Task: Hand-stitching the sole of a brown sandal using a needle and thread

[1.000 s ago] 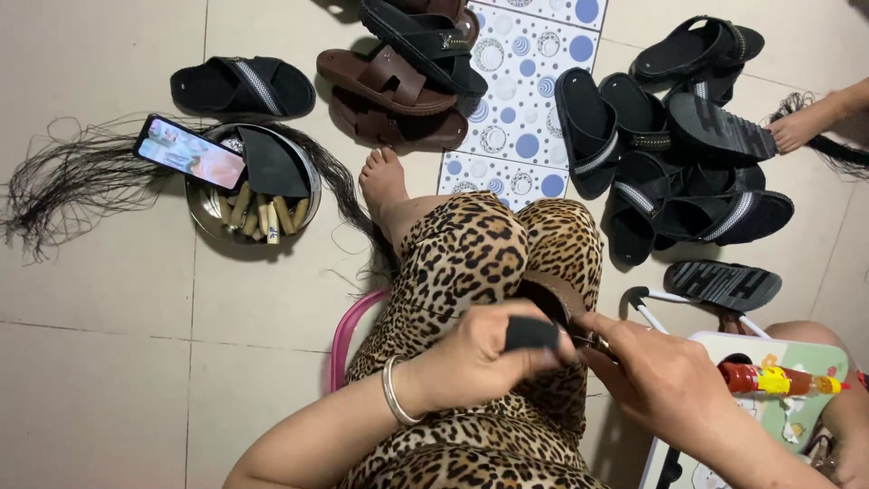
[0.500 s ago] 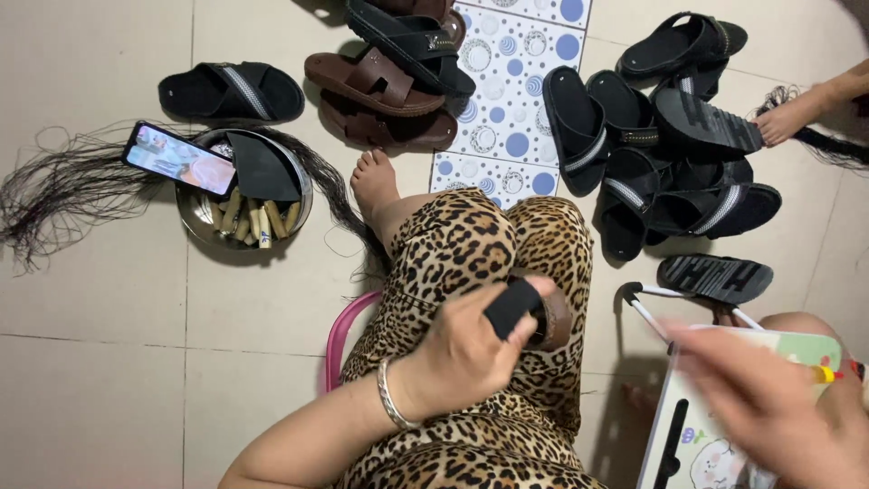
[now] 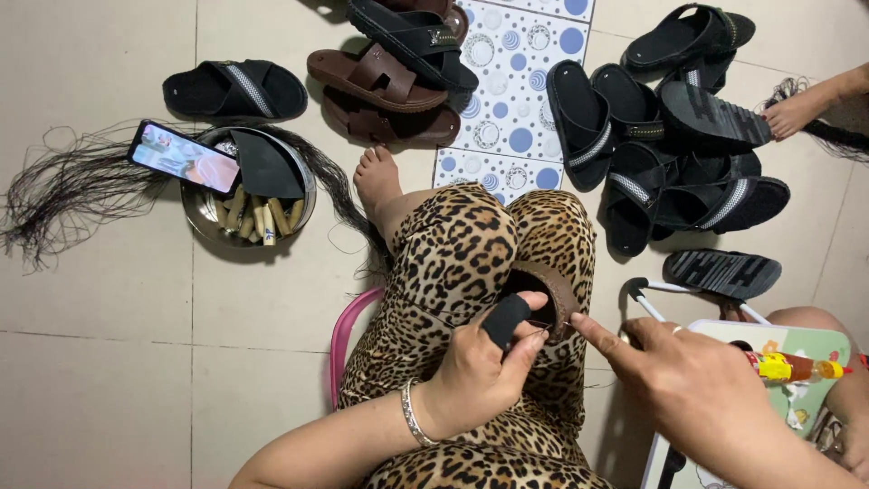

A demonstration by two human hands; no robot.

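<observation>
Head view: looking down at a lap in leopard-print cloth.
Left hand (image 3: 480, 367): grasping a brown sandal piece (image 3: 552, 292) on the knee, black guard (image 3: 504, 319) on one finger.
Right hand (image 3: 688, 376): fingertips pinched, at the piece's right edge.
Far left: metal bowl (image 3: 213, 225), phone (image 3: 184, 158) on its rim.
Far right: black sandals (image 3: 670, 154) on the floor.

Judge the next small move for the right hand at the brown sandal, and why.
Probably draw the needle rightward, clear of the brown sandal. The right hand pinches at its tip beside the strap, while the left hand, thumb in a black guard, steadies the sandal on the knee.
</observation>
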